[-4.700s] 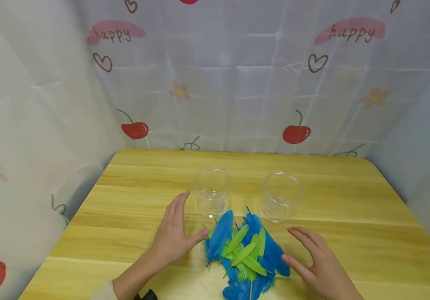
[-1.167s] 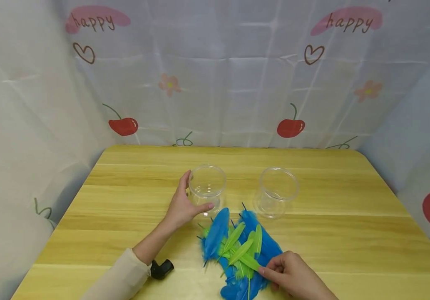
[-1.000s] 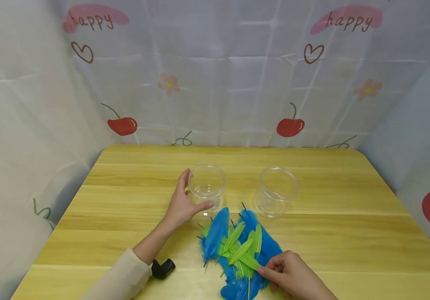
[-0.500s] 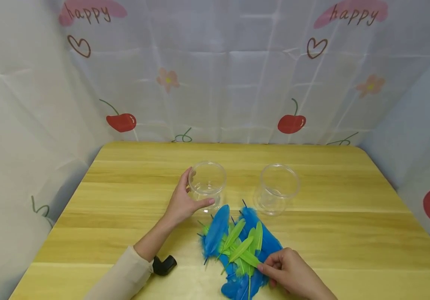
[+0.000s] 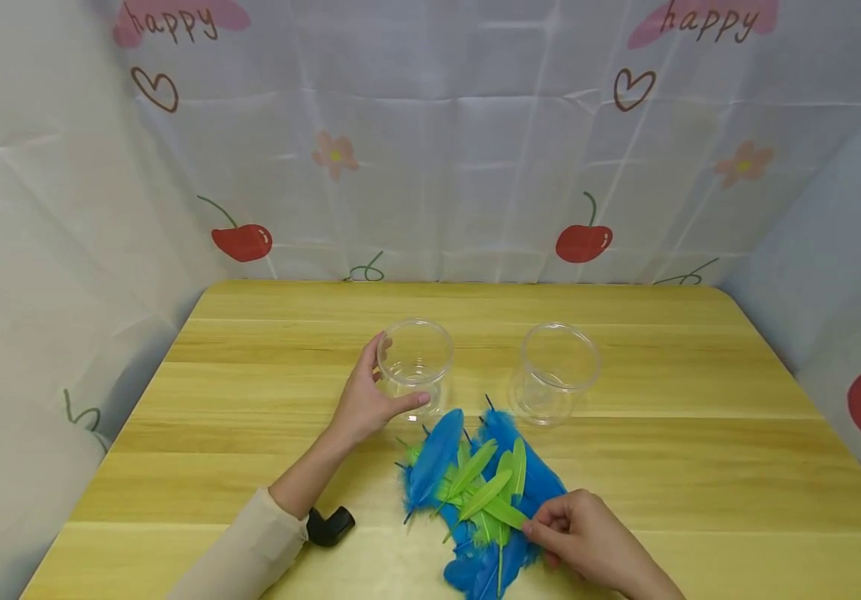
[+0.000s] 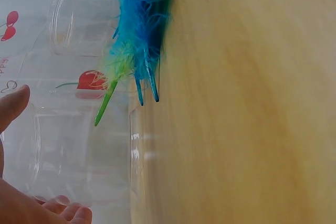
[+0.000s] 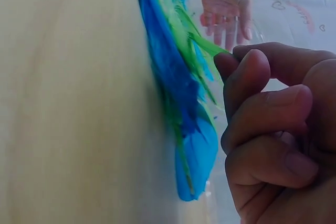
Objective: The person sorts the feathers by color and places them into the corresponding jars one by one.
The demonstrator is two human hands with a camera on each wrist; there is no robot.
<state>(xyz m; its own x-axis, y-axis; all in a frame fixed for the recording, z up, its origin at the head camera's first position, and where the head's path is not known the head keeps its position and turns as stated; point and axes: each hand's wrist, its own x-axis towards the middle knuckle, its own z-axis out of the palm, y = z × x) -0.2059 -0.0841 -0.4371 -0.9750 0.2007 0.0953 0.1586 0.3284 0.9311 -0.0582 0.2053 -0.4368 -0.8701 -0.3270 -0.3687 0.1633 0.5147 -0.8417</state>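
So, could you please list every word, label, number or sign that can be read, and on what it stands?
"happy", on the left pink patch of the back curtain
"happy", on the right pink patch there
Wrist views: lettering too blurred or cut off
Left cup, right cup: none readable
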